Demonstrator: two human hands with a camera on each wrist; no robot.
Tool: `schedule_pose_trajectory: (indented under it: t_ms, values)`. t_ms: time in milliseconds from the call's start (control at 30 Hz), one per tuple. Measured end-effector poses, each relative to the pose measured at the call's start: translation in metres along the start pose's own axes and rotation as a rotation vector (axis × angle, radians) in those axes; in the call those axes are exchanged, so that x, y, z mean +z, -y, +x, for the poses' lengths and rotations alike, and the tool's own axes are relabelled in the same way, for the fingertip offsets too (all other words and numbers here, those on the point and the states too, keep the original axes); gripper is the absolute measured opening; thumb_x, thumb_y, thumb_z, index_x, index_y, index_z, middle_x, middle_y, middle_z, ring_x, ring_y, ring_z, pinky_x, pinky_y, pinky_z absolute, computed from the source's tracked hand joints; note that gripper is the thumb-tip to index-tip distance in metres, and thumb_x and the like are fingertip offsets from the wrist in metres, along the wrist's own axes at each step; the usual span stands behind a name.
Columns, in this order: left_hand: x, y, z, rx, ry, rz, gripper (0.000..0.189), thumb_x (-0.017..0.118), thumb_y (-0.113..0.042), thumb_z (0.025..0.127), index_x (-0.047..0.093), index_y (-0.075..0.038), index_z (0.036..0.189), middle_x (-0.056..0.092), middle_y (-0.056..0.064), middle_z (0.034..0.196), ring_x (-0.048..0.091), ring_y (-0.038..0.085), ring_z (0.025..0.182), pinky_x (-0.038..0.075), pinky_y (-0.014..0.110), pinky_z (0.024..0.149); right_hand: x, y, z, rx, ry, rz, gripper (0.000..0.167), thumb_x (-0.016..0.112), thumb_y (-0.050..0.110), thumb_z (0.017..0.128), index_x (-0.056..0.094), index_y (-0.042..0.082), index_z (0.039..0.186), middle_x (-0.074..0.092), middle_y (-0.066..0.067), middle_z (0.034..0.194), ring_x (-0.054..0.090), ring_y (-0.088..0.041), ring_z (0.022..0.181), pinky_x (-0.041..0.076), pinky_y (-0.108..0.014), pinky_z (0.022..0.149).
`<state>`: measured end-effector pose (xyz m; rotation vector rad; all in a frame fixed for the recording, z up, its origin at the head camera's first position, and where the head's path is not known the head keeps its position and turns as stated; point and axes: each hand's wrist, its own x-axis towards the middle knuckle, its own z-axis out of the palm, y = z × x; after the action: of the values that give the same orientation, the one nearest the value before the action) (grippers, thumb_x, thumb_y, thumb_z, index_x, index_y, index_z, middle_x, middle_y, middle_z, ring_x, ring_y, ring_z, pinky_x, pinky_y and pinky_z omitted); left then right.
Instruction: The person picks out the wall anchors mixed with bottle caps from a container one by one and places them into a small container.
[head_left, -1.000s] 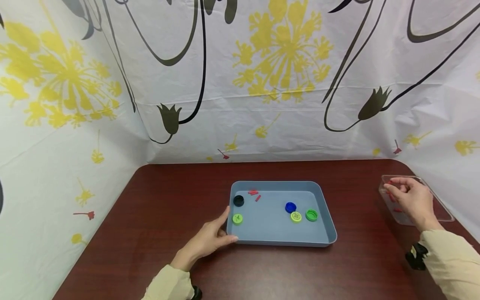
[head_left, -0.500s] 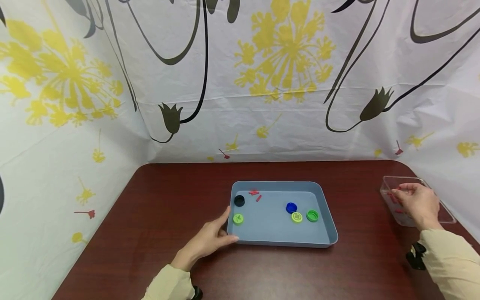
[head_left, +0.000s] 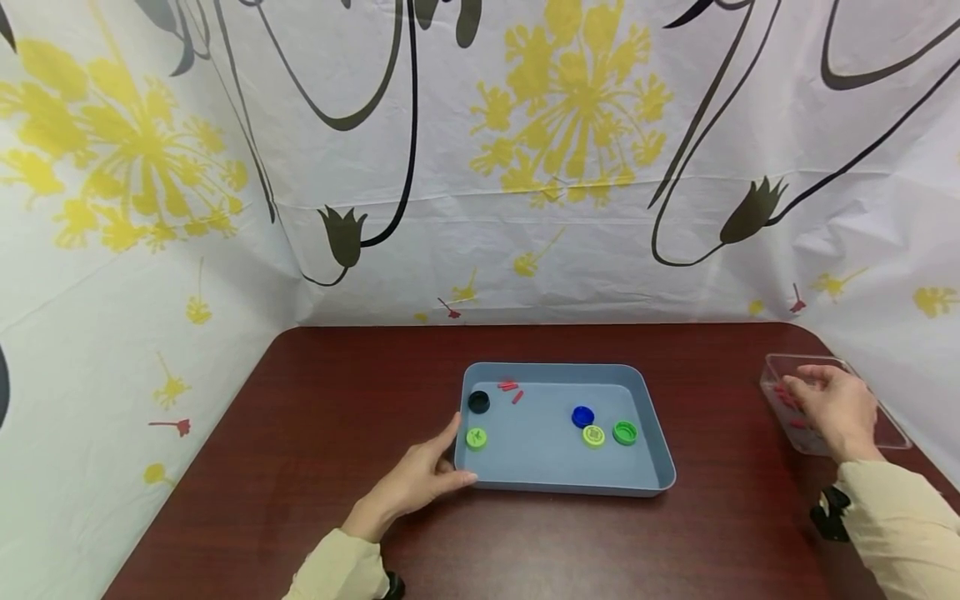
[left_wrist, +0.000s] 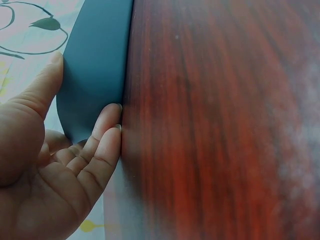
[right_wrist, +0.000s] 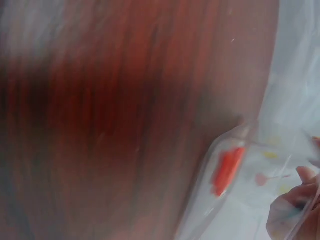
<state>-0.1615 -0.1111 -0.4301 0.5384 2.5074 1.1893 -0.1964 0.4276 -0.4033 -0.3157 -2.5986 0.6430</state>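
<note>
My left hand [head_left: 416, 479] is at the near left corner of a blue-grey tray [head_left: 540, 485], thumb and index finger spread along its outside. In the left wrist view the thumb [left_wrist: 42, 85] touches the tray wall [left_wrist: 97, 55], and relaxed fingers [left_wrist: 107, 145] lie at its corner. My right hand [head_left: 843, 408] has bent fingers reaching down into a clear plastic box [head_left: 892, 429] at the far right. Small red sticks [head_left: 786, 398] lie in that box, several of them clustered [right_wrist: 227, 171] in the right wrist view. I cannot tell whether the right fingertips pinch one.
In the tray are a black round cap [head_left: 478, 402], a light green disc [head_left: 476, 438], a blue cap [head_left: 582, 417], a yellow-green disc [head_left: 593, 436], a green ring-shaped cap [head_left: 625, 432] and several red sticks [head_left: 508, 386]. A patterned curtain [head_left: 450, 167] rises behind the brown table [head_left: 360, 400].
My right hand has shifted slightly right and down within the clear box, mostly in the first half second. The left hand and the tray stay in place.
</note>
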Motion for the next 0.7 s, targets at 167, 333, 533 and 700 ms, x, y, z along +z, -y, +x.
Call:
schedule_pose_trajectory:
  t_ms: [167,333,533,700]
  values:
    - [0.001,0.001,0.000,0.001,-0.003,0.001,0.091,0.067,-0.042,0.085,0.013,-0.013,0.152,0.059,0.001,0.083,0.055,0.010,0.070,0.044,0.024,0.062,0.003,0.027,0.000,-0.044,-0.096,0.057,0.028,0.064,0.018,0.088,0.066,-0.007,0.102,0.041,0.010,0.055,0.033,0.004,0.049,0.028,-0.028,0.054]
    - [0.000,0.001,0.001,0.006,0.001,-0.005,0.091,0.067,-0.042,0.085,0.013,-0.012,0.152,0.060,0.001,0.084,0.055,0.009,0.069,0.045,0.024,0.063,0.017,0.074,-0.001,-0.122,-0.114,0.155,0.025,0.068,0.019,0.086,0.068,-0.002,0.100,0.043,0.007,0.060,0.032,0.003,0.050,0.028,-0.027,0.054]
    - [0.000,0.001,0.002,0.011,0.004,0.006,0.090,0.065,-0.043,0.087,0.012,-0.012,0.152,0.061,-0.001,0.087,0.056,0.008,0.071,0.045,0.025,0.066,0.044,0.132,-0.011,-0.262,-0.047,0.247,0.022,0.073,0.016,0.082,0.069,0.002,0.098,0.046,-0.003,0.065,0.034,0.000,0.051,0.029,-0.025,0.051]
    - [0.001,0.002,0.002,0.009,0.001,0.004,0.090,0.066,-0.042,0.086,0.012,-0.012,0.152,0.060,0.000,0.088,0.055,0.008,0.071,0.044,0.025,0.064,0.067,0.173,-0.021,-0.303,0.119,0.311,0.021,0.073,0.015,0.083,0.069,0.001,0.098,0.044,-0.003,0.065,0.037,-0.006,0.053,0.032,-0.024,0.051]
